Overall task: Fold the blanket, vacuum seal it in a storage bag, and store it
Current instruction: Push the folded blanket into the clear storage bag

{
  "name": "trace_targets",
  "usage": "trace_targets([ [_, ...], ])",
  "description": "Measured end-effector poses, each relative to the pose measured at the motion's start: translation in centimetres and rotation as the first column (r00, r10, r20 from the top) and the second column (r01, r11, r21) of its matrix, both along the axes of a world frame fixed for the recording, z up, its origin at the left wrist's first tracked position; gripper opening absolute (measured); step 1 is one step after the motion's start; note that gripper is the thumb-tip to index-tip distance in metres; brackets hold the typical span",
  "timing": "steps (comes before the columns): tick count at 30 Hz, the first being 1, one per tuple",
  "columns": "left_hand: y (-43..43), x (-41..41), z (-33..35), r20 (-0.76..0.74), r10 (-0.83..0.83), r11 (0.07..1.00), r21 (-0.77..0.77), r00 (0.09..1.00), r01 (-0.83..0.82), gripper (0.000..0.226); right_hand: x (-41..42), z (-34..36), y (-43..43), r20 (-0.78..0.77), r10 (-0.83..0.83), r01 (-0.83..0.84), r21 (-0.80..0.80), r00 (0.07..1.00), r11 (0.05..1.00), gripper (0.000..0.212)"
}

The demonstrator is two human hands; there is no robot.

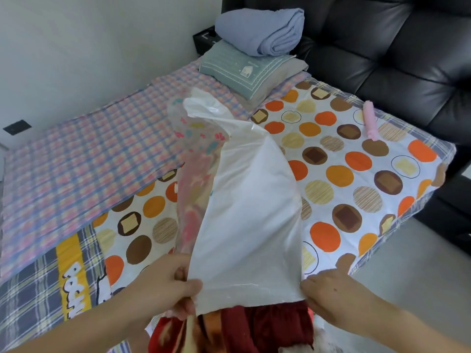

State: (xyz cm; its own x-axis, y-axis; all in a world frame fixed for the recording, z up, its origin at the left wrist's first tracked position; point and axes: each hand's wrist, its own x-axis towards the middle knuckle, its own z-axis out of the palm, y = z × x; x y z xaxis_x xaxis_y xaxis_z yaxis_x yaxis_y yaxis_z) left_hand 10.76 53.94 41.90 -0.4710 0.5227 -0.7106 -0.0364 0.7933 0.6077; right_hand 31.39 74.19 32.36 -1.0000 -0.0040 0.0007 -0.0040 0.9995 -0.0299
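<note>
Left hand [175,284]: narrowly closed, thumb on top and fingers curled under, pinching the near left corner of the white, translucent plastic storage bag [244,220].
Right hand [331,296]: thumb and fingertips pinch the bag's near right corner; the other fingers are only loosely bent.
Storage bag: a thin, smooth, slightly glossy sheet, lifted and stretched away from the person. Its far end is crumpled, with pastel prints showing through.
Blanket: the dark red and orange fleece blanket [257,327], plush and bunched, lies just under the bag's near edge. Whether it is inside the bag cannot be told.
Bed cover [356,174]: flat cotton printed with orange and brown circles, beneath the bag.
Beyond the bag: a lavender rolled blanket [262,29] lies on folded grey-green linens [244,70].
Right of the bag: a black padded leather sofa [395,47].
</note>
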Motion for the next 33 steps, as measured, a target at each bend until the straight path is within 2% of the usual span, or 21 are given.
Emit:
trace_targets([
  [1, 0.9, -0.1, -0.4, 0.013, -0.009, 1.0, -0.003, 1.0, 0.009, 0.019, -0.1, 0.4, -0.3, 0.031, -0.05, 0.052, -0.073, 0.998, 0.996, 0.027],
  [2, 2.0, -0.1, -0.7, 0.023, -0.019, 1.0, 0.005, 1.0, 0.019, 0.018, -0.5, 1.1, -0.5, 0.046, -0.122, 0.129, -0.222, 0.991, 0.966, 0.027],
  [3, 3.3, 0.1, -1.3, 0.044, -0.035, 0.999, 0.019, 0.998, 0.034, 0.013, -1.2, 2.0, -0.8, 0.076, -0.183, 0.198, -0.41, 0.98, 0.89, 0.047],
  [4, 4.7, 0.3, -1.7, 0.064, -0.05, 0.998, 0.044, 0.997, 0.047, 0.006, -2.0, 2.9, -1.5, 0.114, -0.23, 0.255, -0.541, 0.966, 0.801, 0.072],
  [5, 6.0, 0.5, -2.2, 0.083, -0.064, 0.996, 0.067, 0.994, 0.059, 0.01, -2.5, 3.5, -2.5, 0.192, -0.266, 0.327, -0.627, 0.945, 0.707, 0.091],
  [6, 7.2, 0.8, -2.5, 0.095, -0.071, 0.994, 0.093, 0.993, 0.063, 0.02, -3.0, 3.7, -3.4, 0.201, -0.299, 0.355, -0.652, 0.933, 0.67, 0.104],
  [8, 9.2, 1.2, -3.2, 0.097, -0.093, 0.988, 0.133, 0.991, 0.08, 0.031, -4.5, 3.0, -5.1, 0.173, -0.386, 0.409, -0.589, 0.906, 0.697, 0.113],
  [10, 10.3, 1.5, -4.0, 0.088, -0.15, 0.981, 0.138, 0.985, 0.137, 0.036, -5.7, 1.3, -5.5, 0.133, -0.423, 0.438, -0.415, 0.896, 0.797, 0.093],
  [12, 10.8, 1.8, -4.7, 0.098, -0.252, 0.962, 0.129, 0.963, 0.239, 0.035, -6.0, 0.1, -5.2, 0.095, -0.423, 0.428, -0.337, 0.901, 0.838, 0.069],
  [14, 10.5, 0.8, -5.1, 0.143, -0.391, 0.918, 0.134, 0.909, 0.374, 0.025, -5.5, -1.1, -4.6, 0.088, -0.43, 0.434, -0.327, 0.899, 0.84, 0.057],
  [16, 9.1, -1.7, -5.5, 0.142, -0.459, 0.884, 0.167, 0.877, 0.436, 0.02, -4.7, -1.7, -4.1, 0.035, -0.385, 0.381, -0.263, 0.922, 0.887, 0.058],
  [18, 6.4, -5.3, -6.2, -0.017, -0.408, 0.901, 0.155, 0.913, 0.406, 0.013, -4.6, -0.3, -3.9, 0.053, -0.337, 0.338, -0.283, 0.94, 0.898, 0.061],
  [19, 4.7, -6.9, -6.9, -0.089, -0.395, 0.907, 0.122, 0.915, 0.403, 0.014, -4.7, 0.6, -3.3, 0.061, -0.355, 0.356, -0.295, 0.933, 0.887, 0.051],
  [20, 2.8, -8.4, -7.8, -0.095, -0.409, 0.905, 0.08, 0.907, 0.417, 0.028, -4.7, 0.9, -2.6, 0.068, -0.376, 0.378, -0.294, 0.924, 0.878, 0.034],
  [22, -1.4, -9.9, -11.0, 0.079, -0.456, 0.886, -0.053, 0.887, 0.46, 0.064, -4.3, 1.4, -1.3, 0.16, -0.37, 0.404, -0.37, 0.915, 0.837, 0.01],
  [24, -5.3, -9.7, -15.9, 0.181, -0.469, 0.835, -0.228, 0.865, 0.5, 0.126, -4.3, 1.1, -0.6, 0.159, -0.373, 0.405, -0.425, 0.914, 0.81, 0.01],
  [25, -6.8, -8.7, -17.9, 0.206, -0.46, 0.824, -0.264, 0.864, 0.501, 0.144, -4.2, 0.7, -0.3, 0.166, -0.393, 0.424, -0.446, 0.905, 0.788, 0.014],
  [27, -8.6, -6.3, -21.5, 0.18, -0.356, 0.9, -0.198, 0.917, 0.388, 0.152, -3.9, 0.3, 0.2, 0.183, -0.403, 0.441, -0.456, 0.897, 0.773, 0.025],
  [29, -8.3, -3.9, -23.1, 0.074, -0.186, 0.982, -0.018, 0.98, 0.187, 0.135, -3.8, 0.8, 0.4, 0.19, -0.427, 0.462, -0.487, 0.884, 0.741, 0.035],
  [31, -6.6, -2.3, -23.2, -0.052, -0.095, 0.979, 0.175, 0.994, 0.103, 0.112, -3.8, 1.4, 1.1, 0.184, -0.467, 0.489, -0.515, 0.865, 0.704, 0.032],
  [33, -5.1, -1.9, -23.4, -0.245, -0.085, 0.958, 0.247, 0.966, 0.147, 0.104, -3.9, 2.2, 2.5, 0.201, -0.522, 0.532, -0.571, 0.829, 0.625, 0.022],
])
